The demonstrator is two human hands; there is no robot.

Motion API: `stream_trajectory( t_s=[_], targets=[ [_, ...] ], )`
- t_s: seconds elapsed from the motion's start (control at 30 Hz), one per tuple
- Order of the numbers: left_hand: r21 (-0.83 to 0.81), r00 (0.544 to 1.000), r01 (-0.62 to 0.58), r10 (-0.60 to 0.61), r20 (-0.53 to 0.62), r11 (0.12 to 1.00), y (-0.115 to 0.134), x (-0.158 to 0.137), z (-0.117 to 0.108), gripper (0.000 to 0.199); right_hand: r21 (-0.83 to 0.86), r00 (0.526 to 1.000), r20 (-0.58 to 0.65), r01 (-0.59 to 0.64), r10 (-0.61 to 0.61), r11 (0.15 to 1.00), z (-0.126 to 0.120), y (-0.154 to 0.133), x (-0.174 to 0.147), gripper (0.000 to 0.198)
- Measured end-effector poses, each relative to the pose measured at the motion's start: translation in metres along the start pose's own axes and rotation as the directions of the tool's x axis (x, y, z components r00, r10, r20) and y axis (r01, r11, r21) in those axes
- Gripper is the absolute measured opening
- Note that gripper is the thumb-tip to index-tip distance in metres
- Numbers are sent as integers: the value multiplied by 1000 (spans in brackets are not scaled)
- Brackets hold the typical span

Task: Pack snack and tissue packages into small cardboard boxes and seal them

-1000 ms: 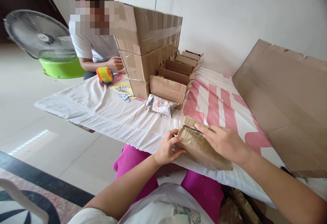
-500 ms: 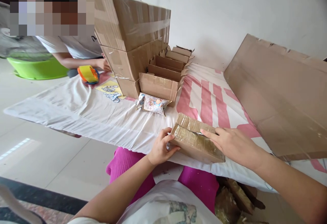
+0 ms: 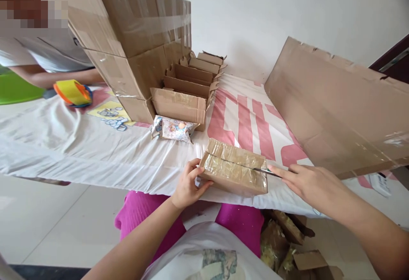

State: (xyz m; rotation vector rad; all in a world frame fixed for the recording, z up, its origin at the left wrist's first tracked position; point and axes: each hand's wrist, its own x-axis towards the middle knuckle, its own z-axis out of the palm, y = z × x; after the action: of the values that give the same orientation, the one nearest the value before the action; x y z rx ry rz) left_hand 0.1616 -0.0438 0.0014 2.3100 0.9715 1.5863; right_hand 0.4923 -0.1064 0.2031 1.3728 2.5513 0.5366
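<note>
The left end of 1 taped box [image 3: 231,177] is gripped by the fingers of the left hand [image 3: 188,186] at the tabletop's [image 3: 150,165] near edge. A bladed tool [image 3: 266,171] is grasped in the right hand's [image 3: 311,184] fingers, its tip placed on the box top. Beyond, 1 printed packet [image 3: 174,128] is set before open boxes [image 3: 179,102], flanked by stacked cartons [image 3: 140,15].

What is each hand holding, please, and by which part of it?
The left hand grips the taped box by its left end. The right hand holds a thin bladed tool by its rear end, which the hand mostly hides.
</note>
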Motion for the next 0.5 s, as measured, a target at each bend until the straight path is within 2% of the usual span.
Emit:
stream_trajectory(
  t_s=[0.27,0.5],
  targets=[
    [10,1000,-7,7,0,1000,1,-1,0,63,3,997,61,-40,40,999,11,12,-24,40],
    [13,1000,-1,2,-22,1000,0,-4,3,64,110,998,-41,-49,54,993,11,12,-21,40]
  ],
)
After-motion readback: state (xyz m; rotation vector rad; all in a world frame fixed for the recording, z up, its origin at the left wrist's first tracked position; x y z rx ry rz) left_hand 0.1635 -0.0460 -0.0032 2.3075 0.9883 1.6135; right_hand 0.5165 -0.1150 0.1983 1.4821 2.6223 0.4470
